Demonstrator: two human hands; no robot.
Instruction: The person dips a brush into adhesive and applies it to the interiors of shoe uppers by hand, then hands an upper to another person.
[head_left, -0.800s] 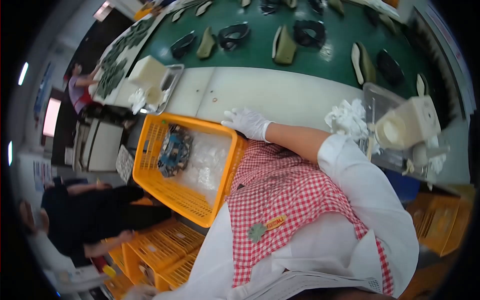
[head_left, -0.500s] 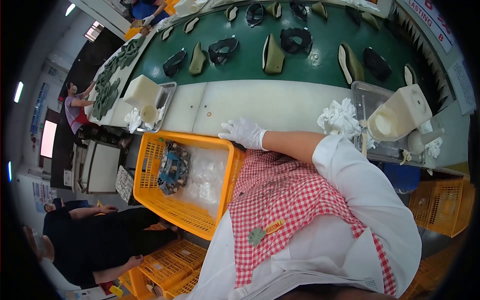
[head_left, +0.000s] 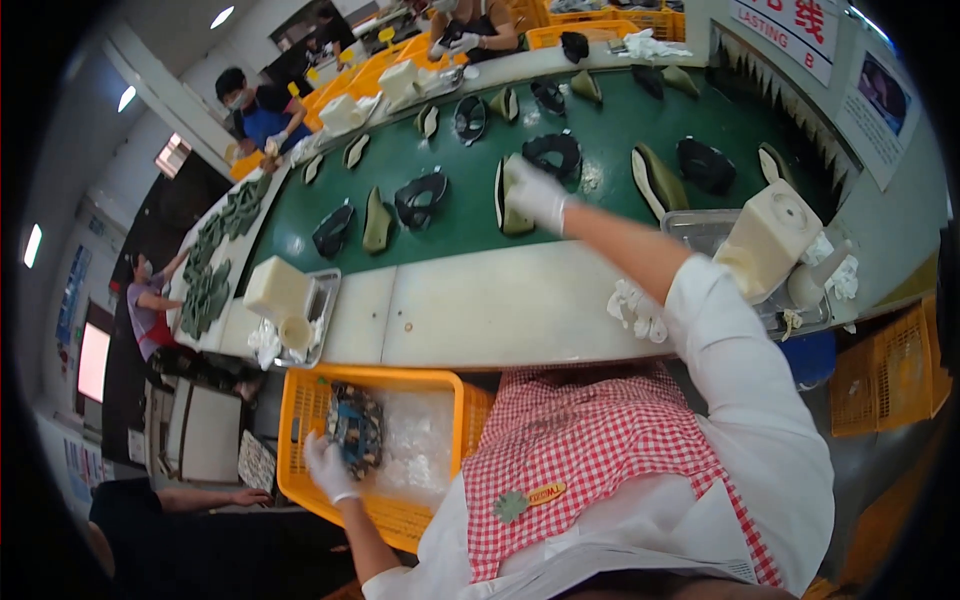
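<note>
My gloved right hand (head_left: pixel 540 197) reaches out over the green belt and closes around the upper part of an olive shoe upper (head_left: pixel 514 218) with a cream underside. The shoe upper rests on the belt; my fingertips are partly hidden. Just behind it lies a dark, hollow shoe upper (head_left: pixel 551 155). My gloved left hand (head_left: pixel 328 467) is over the yellow basket (head_left: pixel 462 425), its fingers apart with nothing held. Beside those fingers is a bundle of blue-and-dark patterned pieces (head_left: pixel 356 428). Clear plastic (head_left: pixel 415 440) fills the rest of the basket.
A white ledge (head_left: pixel 470 315) runs along the belt (head_left: pixel 290 235). Cream containers stand on a left tray (head_left: pixel 322 318) and a right tray (head_left: pixel 690 225). Crumpled white gloves (head_left: pixel 640 312) lie near the right tray. Several people work around the belt; one dark-clothed person (head_left: pixel 230 540) is close at left.
My right hand has moved from the near ledge out to the olive shoe upper. My left hand has come into view over the basket. The view has tilted up, showing more people beyond the belt.
</note>
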